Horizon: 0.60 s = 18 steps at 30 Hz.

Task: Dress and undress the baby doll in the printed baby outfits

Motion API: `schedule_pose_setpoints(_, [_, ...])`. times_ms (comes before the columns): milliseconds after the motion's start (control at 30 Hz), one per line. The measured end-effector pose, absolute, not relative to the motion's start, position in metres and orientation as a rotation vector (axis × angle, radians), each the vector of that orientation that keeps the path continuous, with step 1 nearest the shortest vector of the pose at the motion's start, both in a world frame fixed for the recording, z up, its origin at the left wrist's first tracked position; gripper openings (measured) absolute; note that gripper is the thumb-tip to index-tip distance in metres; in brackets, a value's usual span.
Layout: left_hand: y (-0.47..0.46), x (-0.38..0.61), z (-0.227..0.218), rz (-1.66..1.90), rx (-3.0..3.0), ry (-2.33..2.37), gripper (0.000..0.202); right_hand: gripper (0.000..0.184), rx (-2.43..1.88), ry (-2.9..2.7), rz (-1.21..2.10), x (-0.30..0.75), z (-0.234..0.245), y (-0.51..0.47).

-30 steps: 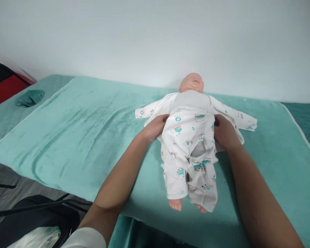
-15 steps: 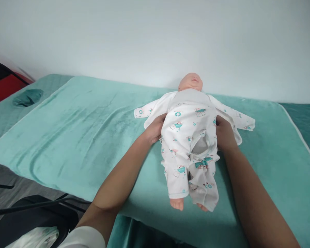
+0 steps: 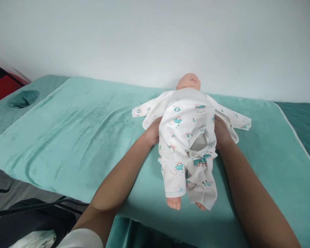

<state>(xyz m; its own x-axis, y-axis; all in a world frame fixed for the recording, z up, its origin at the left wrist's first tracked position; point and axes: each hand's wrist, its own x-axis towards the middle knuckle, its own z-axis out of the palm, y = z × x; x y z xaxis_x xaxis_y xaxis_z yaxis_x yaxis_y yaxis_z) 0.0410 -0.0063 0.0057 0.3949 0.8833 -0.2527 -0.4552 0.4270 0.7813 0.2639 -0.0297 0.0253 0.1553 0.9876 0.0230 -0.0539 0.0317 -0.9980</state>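
A baby doll (image 3: 189, 82) lies on its back on a teal towel (image 3: 80, 127), head toward the wall, bare feet toward me. It wears a white printed sleepsuit (image 3: 182, 137) whose empty sleeves spread out to both sides. My left hand (image 3: 153, 131) is tucked against the doll's left flank, fingers hidden under the suit. My right hand (image 3: 222, 132) presses against the other flank, fingers also hidden behind the fabric. The suit front now reaches up to the doll's neck.
The towel covers a padded table with a face hole (image 3: 22, 98) at the far left. A red and black object (image 3: 0, 86) stands beyond it. A black chair (image 3: 33, 217) with white cloth (image 3: 33, 239) sits at lower left. A white wall runs behind.
Both hands slid the sleepsuit front upward over the doll's chest, from mid-torso to the neck. The doll shifted slightly left in view.
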Motion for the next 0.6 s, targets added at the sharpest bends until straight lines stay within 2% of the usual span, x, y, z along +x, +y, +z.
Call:
schedule_pose_setpoints(200, [-0.0072, 0.0413, 0.0003, 0.939, 0.751, 0.807, 0.033, 0.025, -1.194, -1.087, 1.046, 0.2700, 0.0257, -0.0311])
schedule_pose_setpoints(333, [-0.0081, 0.0411, -0.0011, 0.931, 0.845, 0.823, 0.033, 0.030, -1.270, -1.139, 0.965, 0.2726, 0.0270, -0.0303])
schedule_pose_setpoints(600, [-0.0069, 0.0410, -0.0009, 0.922, 0.835, 0.806, 0.032, 0.031, -1.229, -1.092, 1.140, 0.2656, 0.0284, -0.0305])
